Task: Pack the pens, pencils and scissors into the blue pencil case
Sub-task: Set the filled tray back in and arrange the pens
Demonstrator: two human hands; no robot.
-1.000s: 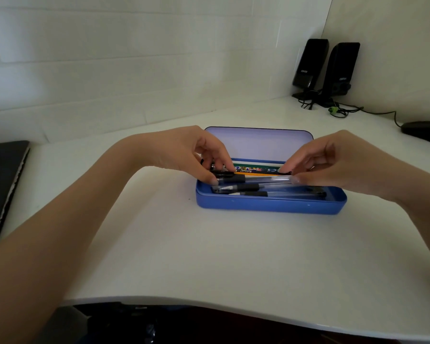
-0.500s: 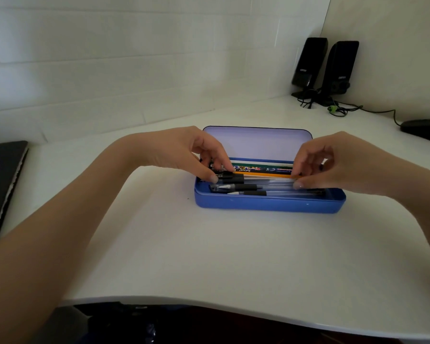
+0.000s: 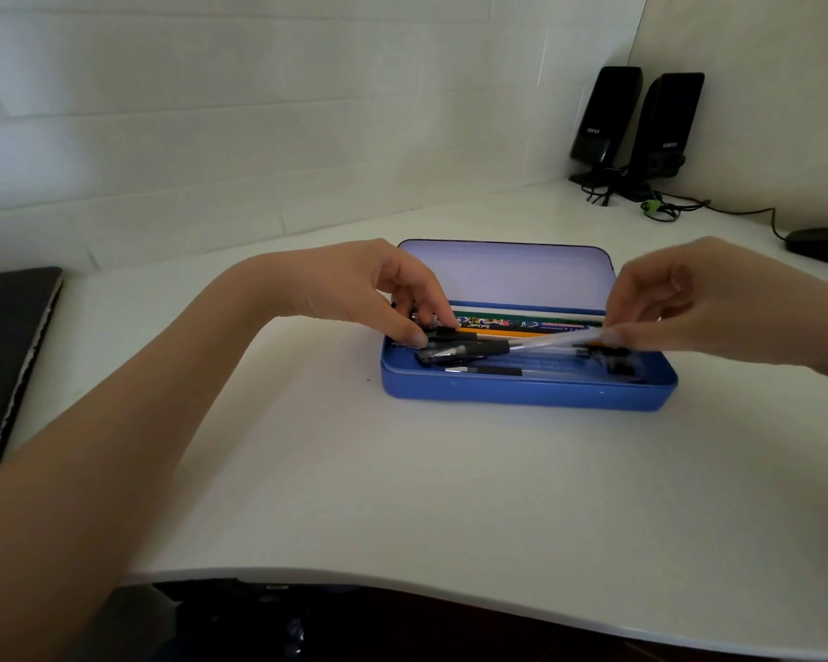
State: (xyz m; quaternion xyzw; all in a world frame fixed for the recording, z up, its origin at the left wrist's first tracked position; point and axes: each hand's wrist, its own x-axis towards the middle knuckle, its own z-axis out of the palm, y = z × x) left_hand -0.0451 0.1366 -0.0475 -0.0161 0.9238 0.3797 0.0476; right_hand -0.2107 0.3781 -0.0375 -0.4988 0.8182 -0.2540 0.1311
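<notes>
White desk (image 3: 402, 470): one blue pencil case (image 3: 527, 391), two speakers (image 3: 636, 121). Our right hand (image 3: 689, 298) grips one clear pen (image 3: 555, 340); our left hand (image 3: 369, 289) pinches black pens (image 3: 455, 348).

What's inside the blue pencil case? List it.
Inside the blue pencil case: several clear pens with black grips, a yellow pencil, patterned pencils at the back. Both the left hand and right hand cover the ends; scissors cannot be made out.
</notes>
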